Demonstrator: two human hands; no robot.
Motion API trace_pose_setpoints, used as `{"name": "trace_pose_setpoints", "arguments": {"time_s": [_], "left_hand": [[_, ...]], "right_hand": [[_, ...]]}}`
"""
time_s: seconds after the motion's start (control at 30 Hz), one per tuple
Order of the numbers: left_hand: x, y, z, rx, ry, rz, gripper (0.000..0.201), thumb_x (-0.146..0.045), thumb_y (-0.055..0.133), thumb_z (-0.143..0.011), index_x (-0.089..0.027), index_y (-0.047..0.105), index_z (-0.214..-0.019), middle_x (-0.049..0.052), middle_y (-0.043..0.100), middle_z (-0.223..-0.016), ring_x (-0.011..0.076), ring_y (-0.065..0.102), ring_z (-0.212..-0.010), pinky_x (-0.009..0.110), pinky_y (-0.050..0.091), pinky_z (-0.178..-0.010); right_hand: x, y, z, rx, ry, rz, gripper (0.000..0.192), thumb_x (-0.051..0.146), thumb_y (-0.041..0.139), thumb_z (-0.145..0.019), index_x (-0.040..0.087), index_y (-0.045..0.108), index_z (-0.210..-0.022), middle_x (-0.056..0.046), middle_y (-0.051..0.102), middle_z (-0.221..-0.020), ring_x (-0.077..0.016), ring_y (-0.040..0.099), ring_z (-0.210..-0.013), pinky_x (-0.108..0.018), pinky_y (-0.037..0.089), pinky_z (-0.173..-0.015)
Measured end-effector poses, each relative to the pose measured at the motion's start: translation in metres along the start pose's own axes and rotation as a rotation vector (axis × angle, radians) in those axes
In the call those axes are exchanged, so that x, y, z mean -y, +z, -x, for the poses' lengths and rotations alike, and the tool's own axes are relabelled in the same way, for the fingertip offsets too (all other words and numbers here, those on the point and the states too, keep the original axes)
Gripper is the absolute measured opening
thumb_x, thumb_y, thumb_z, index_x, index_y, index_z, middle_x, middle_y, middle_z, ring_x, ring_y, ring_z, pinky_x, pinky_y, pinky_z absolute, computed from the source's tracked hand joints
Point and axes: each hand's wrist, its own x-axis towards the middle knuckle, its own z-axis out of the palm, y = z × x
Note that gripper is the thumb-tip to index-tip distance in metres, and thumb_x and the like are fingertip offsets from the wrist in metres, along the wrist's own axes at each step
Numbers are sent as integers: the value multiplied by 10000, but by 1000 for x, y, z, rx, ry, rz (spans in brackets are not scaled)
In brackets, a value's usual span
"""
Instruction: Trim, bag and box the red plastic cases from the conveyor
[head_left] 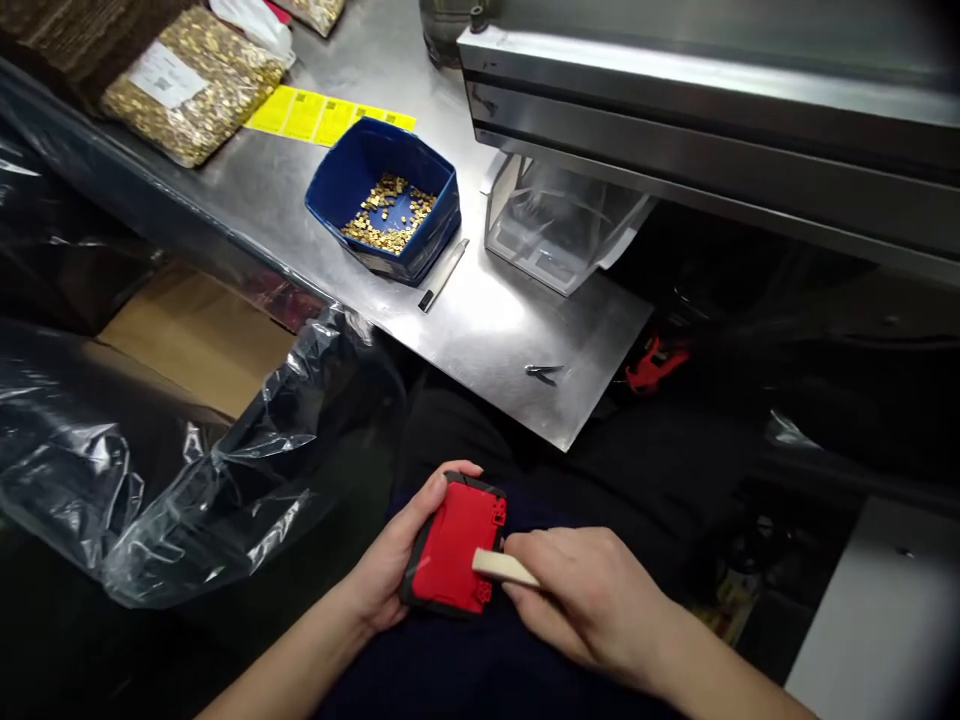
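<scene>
red case [456, 545] clamped in left hand [390, 570], right hand [592, 600] pinching what looks like a beige stick [502, 567] at its edge, below the table edge [480, 385].

1. Red panel [457, 545] in left hand [390, 570]: matt plastic, black rim.
2. Stick [504, 568] in right hand [592, 600]: pale, matt, wood-like.
3. Tabletop [480, 330] above hands: brushed metal, dull sheen.
4. Blue bin [345, 180] further up: smooth plastic.
5. Sheeting [187, 470] left of hands: glossy, crinkled clear plastic.
</scene>
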Motion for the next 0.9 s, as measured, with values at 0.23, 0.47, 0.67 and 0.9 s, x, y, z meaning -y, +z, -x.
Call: {"name": "trace_pose_setpoints", "arguments": {"time_s": [0.23, 0.47, 0.67, 0.9], "left_hand": [[16, 7, -4, -59, -64, -78, 420, -552, 571, -990, -219, 605, -1244, 121, 762, -1061, 250, 729, -900, 350, 574, -818], [20, 7, -3, -134, -67, -76, 422, -559, 600, -967, -224, 619, -1222, 98, 760, -1021, 229, 721, -817, 317, 580, -718], [21, 8, -3, -172, -55, -103, 402, -559, 622, -952, -233, 638, -1188, 76, 756, -987, 234, 723, -807, 306, 580, -689], [20, 6, -5, -152, -37, -134, 419, -574, 627, -946, -237, 624, -1194, 67, 743, -982, 205, 695, -775, 281, 563, -665]], "right_hand": [[0, 3, -3, 81, -64, 244, 150, 306, 455, -1036, 230, 525, -927, 8, 699, -752, -155, 603, -576, -340, 256, -503], [-4, -5, 0, 124, 25, 152, 114, 271, 460, -1032, 240, 507, -933, 28, 715, -750, -137, 638, -576, -297, 259, -508], [0, -8, -3, 158, 95, 107, 106, 265, 470, -1027, 245, 507, -929, 28, 714, -724, -142, 644, -561, -278, 262, -512], [5, -10, -4, 187, 203, 90, 112, 270, 495, -1016, 239, 506, -908, 20, 711, -708, -146, 635, -542, -270, 257, -506]]}}
